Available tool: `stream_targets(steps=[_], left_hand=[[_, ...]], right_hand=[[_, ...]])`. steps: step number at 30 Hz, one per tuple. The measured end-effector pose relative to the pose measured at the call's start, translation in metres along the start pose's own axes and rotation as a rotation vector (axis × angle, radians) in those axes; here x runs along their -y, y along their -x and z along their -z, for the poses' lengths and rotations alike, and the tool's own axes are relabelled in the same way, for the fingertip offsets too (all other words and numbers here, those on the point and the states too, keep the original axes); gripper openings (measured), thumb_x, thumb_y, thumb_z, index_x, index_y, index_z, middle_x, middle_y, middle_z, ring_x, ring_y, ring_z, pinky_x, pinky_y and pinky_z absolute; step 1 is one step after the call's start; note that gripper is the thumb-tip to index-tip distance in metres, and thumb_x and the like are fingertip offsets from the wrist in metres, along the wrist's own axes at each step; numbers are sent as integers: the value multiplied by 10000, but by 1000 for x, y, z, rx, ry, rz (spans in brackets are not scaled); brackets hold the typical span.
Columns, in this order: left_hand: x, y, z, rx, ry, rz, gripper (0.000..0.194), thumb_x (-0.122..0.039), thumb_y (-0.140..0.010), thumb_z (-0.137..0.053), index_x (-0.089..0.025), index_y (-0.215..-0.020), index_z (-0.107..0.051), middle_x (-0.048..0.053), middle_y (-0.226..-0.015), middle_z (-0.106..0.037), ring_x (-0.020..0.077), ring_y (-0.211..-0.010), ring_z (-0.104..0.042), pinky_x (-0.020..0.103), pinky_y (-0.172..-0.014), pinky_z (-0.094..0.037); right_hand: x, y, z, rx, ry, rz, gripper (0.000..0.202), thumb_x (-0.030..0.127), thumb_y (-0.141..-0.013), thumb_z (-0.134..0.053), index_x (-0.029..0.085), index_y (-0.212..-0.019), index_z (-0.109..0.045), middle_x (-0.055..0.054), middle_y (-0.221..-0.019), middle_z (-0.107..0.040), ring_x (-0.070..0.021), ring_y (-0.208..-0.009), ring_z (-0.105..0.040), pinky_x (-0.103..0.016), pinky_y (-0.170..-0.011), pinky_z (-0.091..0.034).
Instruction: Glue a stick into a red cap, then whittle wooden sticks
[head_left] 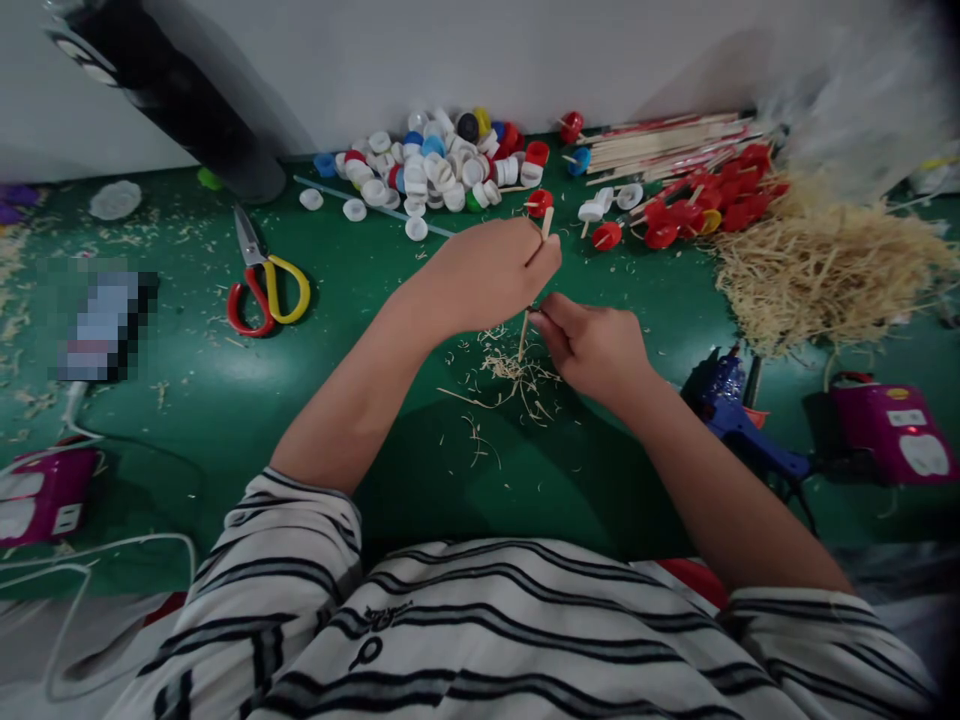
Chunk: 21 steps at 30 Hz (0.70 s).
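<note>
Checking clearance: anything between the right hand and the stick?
Only a small dark item, too small to identify, at the fingertips of the right hand beside the wooden stick, just below the left hand. Shavings lie around the stick's bottom end.

Phone (105, 325) off left, white cable (73, 408) plugged in. 2 magenta power blocks (889, 425), 1 each side. Tall black cylinder (191, 110) by wall (450, 50), pale scalloped dish (115, 200) nearby. Scissors (258, 262) too, kinda funky red/yellow handles.
</note>
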<state>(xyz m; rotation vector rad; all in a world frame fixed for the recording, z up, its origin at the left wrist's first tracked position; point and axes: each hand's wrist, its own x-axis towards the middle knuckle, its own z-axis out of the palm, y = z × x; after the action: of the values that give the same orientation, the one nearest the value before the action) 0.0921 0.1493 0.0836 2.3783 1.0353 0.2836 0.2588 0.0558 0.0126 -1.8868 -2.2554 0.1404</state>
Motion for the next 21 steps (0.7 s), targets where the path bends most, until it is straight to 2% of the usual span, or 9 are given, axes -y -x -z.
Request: stream_targets(steps=[3, 7, 12, 16, 18, 21], left_hand=[[1, 0, 0, 1, -16, 24, 429, -376, -1097, -357, -239, -691, -340, 20, -599, -345, 182, -569, -324, 412, -651, -228], [1, 0, 2, -12, -22, 51, 433, -369, -1101, -357, -244, -686, -337, 19, -608, -338, 190, -586, -355, 411, -657, -238], [0, 0, 2, -12, -7, 38, 459, -353, -1105, -370, -243, -663, -317, 17, -614, -347, 191, -590, -395, 398, -660, -261], [0, 0, 2, 2, -12, 56, 452, -361, -1109, -370, -238, -675, -369, 33, -631, -414, 214, -644, -497, 399, -694, -318], [1, 0, 2, 7, -17, 54, 446, -364, -1110, -369, -237, -683, -370, 30, -625, -397, 207, -630, -475, 397, -684, -300], [3, 1, 2, 5, -11, 21, 458, -369, -1109, -362, -238, -673, -322, 11, -608, -329, 170, -557, -333, 393, -652, -234]], right_hand=[[-1, 2, -2, 36, 19, -5, 569, 501, -1118, -199, 199, -1057, -677, -71, -766, -667, -185, -635, -501, -335, -613, -167], [-2, 8, -10, 190, 67, 28, 524, 480, -1110, -244, 210, -1047, -689, -66, -767, -696, -181, -625, -491, -340, -616, -149], [1, 13, -10, 319, 182, 30, 542, 476, -1127, -229, 232, -1116, -713, -76, -861, -769, -198, -684, -580, -350, -615, -141], [6, 16, -5, 408, 256, 47, 462, 409, -1118, -294, 248, -1150, -726, -75, -878, -789, -211, -694, -634, -351, -613, -147], [9, 19, -3, 422, 273, 51, 384, 328, -1085, -357, 247, -1141, -728, -80, -866, -787, -219, -692, -652, -352, -611, -154], [12, 23, 3, 448, 289, 31, 330, 216, -1026, -415, 235, -1126, -729, -95, -841, -780, -228, -693, -674, -350, -606, -167]])
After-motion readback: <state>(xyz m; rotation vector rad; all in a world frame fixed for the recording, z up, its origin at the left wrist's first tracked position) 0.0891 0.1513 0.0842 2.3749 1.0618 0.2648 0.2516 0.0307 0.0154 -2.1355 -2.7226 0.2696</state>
